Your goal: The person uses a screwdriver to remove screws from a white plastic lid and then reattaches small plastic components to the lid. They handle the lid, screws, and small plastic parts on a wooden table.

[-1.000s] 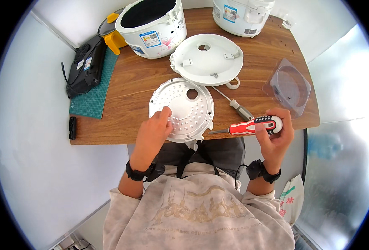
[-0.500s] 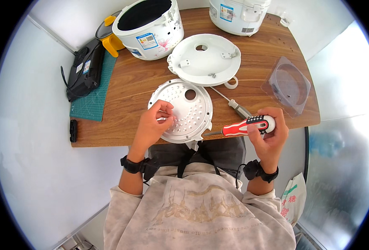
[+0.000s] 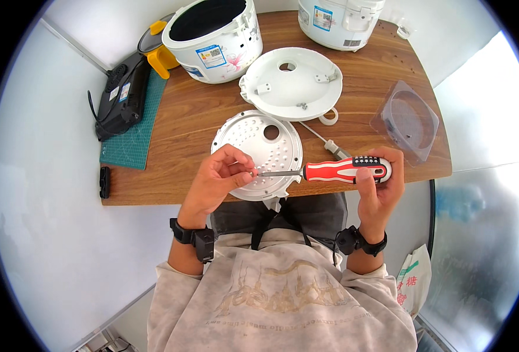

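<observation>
My right hand (image 3: 381, 183) is wrapped round the red, white and black handle of a screwdriver (image 3: 338, 171), its shaft pointing left. At the tip, the thumb and fingers of my left hand (image 3: 215, 179) are pinched together on something too small to make out. Both hands are over or beside a round silver metal plate (image 3: 253, 138) with raised bumps and one round hole, lying at the table's front edge. Behind it a white round lid (image 3: 283, 97) rests with its inside up, and several small screws (image 3: 301, 105) lie in it.
A second screwdriver (image 3: 333, 148) and a white ring (image 3: 329, 117) lie by the lid. At the back stand two white rice cooker bodies (image 3: 227, 61). A clear plastic tray (image 3: 409, 123) is on the right; a black device (image 3: 121, 102) sits on a green mat (image 3: 148, 126) at left.
My right hand has raised and levelled the screwdriver, bringing its tip left to my left fingertips. My left hand has turned toward the tip and shifted slightly right.
</observation>
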Action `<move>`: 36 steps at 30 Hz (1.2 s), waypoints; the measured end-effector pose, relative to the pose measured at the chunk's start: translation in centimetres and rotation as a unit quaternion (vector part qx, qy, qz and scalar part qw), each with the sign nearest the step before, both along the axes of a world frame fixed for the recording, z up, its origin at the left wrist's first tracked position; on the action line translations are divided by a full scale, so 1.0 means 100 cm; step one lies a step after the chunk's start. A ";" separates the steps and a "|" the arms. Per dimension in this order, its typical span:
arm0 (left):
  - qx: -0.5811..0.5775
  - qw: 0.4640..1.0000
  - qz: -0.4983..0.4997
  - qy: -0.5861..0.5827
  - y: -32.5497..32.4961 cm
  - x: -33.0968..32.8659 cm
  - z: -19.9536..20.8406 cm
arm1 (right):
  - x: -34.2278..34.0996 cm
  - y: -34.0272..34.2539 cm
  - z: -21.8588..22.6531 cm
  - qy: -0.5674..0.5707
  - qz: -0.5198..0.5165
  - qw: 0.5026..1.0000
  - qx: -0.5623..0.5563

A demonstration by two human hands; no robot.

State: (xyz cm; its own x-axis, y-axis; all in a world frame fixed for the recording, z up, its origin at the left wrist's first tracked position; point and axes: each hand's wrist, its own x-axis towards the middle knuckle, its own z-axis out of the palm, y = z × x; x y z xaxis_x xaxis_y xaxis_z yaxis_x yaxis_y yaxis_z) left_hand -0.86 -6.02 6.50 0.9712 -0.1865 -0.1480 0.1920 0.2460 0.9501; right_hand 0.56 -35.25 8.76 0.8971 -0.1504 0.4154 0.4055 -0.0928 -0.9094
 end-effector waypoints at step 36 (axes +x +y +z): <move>-0.072 0.996 0.021 0.053 -0.002 -0.002 0.005 | -0.006 -0.004 -0.003 -0.028 0.074 0.997 0.017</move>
